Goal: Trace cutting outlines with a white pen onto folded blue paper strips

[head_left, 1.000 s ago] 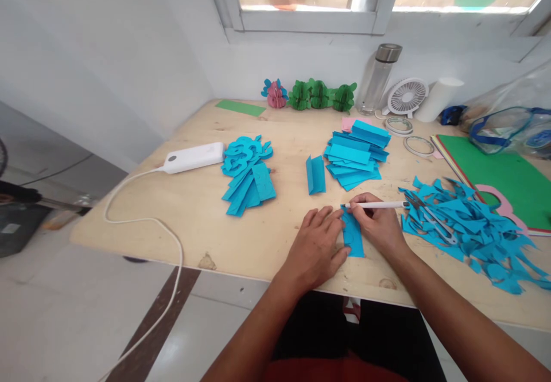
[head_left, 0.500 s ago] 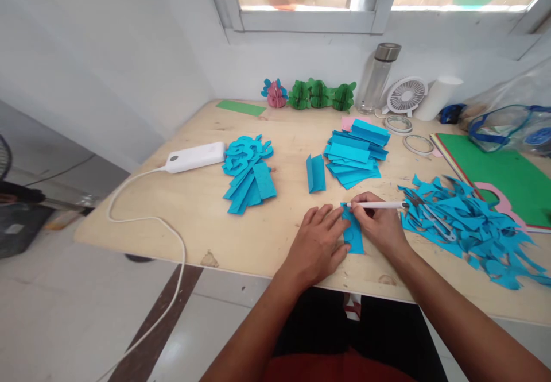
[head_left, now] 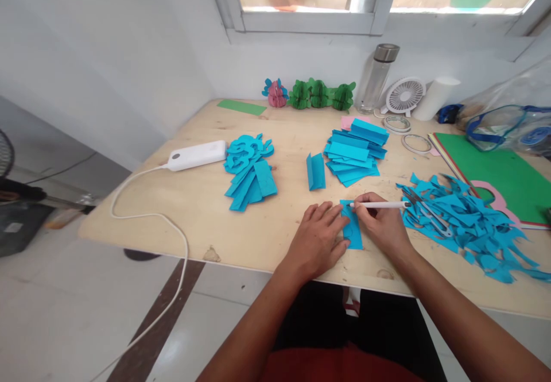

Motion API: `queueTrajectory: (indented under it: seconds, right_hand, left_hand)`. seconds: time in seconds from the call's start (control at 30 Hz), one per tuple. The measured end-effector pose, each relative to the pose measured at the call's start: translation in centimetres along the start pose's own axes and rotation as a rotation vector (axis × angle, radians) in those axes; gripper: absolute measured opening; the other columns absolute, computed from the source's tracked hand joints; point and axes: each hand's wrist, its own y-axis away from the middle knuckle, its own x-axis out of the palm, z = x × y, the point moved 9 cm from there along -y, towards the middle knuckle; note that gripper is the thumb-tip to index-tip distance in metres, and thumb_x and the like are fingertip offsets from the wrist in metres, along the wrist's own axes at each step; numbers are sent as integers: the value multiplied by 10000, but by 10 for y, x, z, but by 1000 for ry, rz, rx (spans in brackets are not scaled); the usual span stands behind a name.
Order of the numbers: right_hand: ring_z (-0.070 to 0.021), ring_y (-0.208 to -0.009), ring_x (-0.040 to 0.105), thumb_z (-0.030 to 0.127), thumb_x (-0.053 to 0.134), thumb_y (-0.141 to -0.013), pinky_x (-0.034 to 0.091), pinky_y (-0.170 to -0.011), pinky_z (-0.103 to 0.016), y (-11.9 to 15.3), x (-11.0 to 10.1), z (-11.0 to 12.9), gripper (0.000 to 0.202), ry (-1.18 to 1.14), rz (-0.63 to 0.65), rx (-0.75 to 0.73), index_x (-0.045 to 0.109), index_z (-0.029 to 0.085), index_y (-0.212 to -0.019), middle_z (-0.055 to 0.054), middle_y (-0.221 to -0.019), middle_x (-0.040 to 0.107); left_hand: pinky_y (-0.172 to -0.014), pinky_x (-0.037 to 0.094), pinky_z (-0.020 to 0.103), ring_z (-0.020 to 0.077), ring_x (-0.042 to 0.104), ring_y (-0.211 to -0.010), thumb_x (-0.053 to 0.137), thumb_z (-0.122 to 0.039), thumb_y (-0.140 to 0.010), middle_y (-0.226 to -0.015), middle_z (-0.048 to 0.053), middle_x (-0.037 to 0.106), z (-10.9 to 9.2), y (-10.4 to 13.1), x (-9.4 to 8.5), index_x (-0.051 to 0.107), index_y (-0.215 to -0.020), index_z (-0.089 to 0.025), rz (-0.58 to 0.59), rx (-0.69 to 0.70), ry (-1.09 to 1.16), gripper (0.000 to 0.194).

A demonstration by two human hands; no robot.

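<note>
A blue paper strip [head_left: 353, 234] lies near the table's front edge, with a faint drawn line on it. My left hand [head_left: 316, 238] rests flat, its spread fingers touching the strip's left side. Pinched in my right hand [head_left: 381, 221] is a white pen [head_left: 383, 204], lying nearly level with its tip end at the strip's upper part. One folded blue piece [head_left: 316, 172] stands just beyond my hands. Behind it is a pile of folded blue papers [head_left: 350, 151]. Left of my hands lie stacked blue strips [head_left: 253, 185] and curled blue cutouts [head_left: 243, 153].
Blue scraps [head_left: 477, 230] with scissors [head_left: 433, 215] on them cover the right side. Green sheets [head_left: 508, 181] lie beyond. A white power bank [head_left: 197, 155] trails a cable over the left edge. Along the wall stand paper figures [head_left: 318, 95], a bottle [head_left: 381, 77] and a small fan [head_left: 404, 96].
The pen in my right hand has shifted very slightly to the right along the strip's top. My left hand stays in place, and the view has moved a little.
</note>
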Motion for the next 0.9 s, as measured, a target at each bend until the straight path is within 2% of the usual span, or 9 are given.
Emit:
queueTrajectory:
  seconds: [0.2,0.4,0.9]
  right_hand:
    - [-163,-618,578,363,536,-818,436,-575,-276,4,-3,-1,180,29,-4,7,632,210,-815,-22,-711,671]
    - [-182,-709,623,347,536,-818,469,-627,-281,8,-4,-1,169,-8,-12,3,635,211,-819,-32,-759,689]
    - [-177,-654,587,378,530,-819,437,-597,-281,17,-10,1,192,19,-31,35,627,212,-801,-26,-714,665]
  left_hand:
    - [-1125,304,495,291,378,-1365,558,-342,-895,-1437,71,499,0,0,1,567,-1234,-219,0,3,-10,361]
    - [-1117,311,492,286,394,-1355,564,-338,-890,-1425,76,511,-1,0,0,576,-1225,-227,-14,15,-12,353]
    - [-1116,309,485,282,396,-1350,567,-340,-893,-1430,83,506,-1,0,1,583,-1214,-215,-10,17,-14,345]
